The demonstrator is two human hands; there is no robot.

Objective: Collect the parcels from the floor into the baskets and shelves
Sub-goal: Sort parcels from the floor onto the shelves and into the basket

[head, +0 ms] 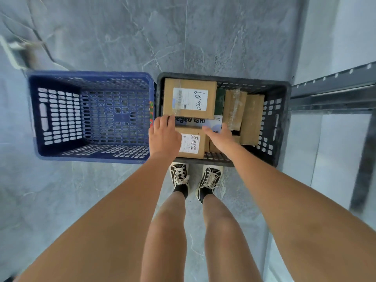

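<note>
The likeliest trouble lay in the black basket (281, 119), which was already crowded; both hands were down in it, and a parcel pushed in carelessly could have tipped the stack or ridden up over the rim, since the boxes sat at different heights and angles. The left hand (163, 137) rested with its fingers curled over the near edge of the large labelled box (190, 98), seemingly gripping it; the right hand (220, 137) lay with fingers fairly straight on the white printed parcel (205, 123), pressing rather than grasping, so a shove from either could have shifted the layer beneath. A smaller labelled box (191, 145) sat nearest the person, between the two wrists; taped brown boxes (244, 117) stood on edge to the right, with a dark green item (219, 100) wedged behind them. The blue basket (36, 110), touching the black one's left wall, held nothing visible; a grey shelf frame (333, 92) stood just beside the black basket's right.
</note>
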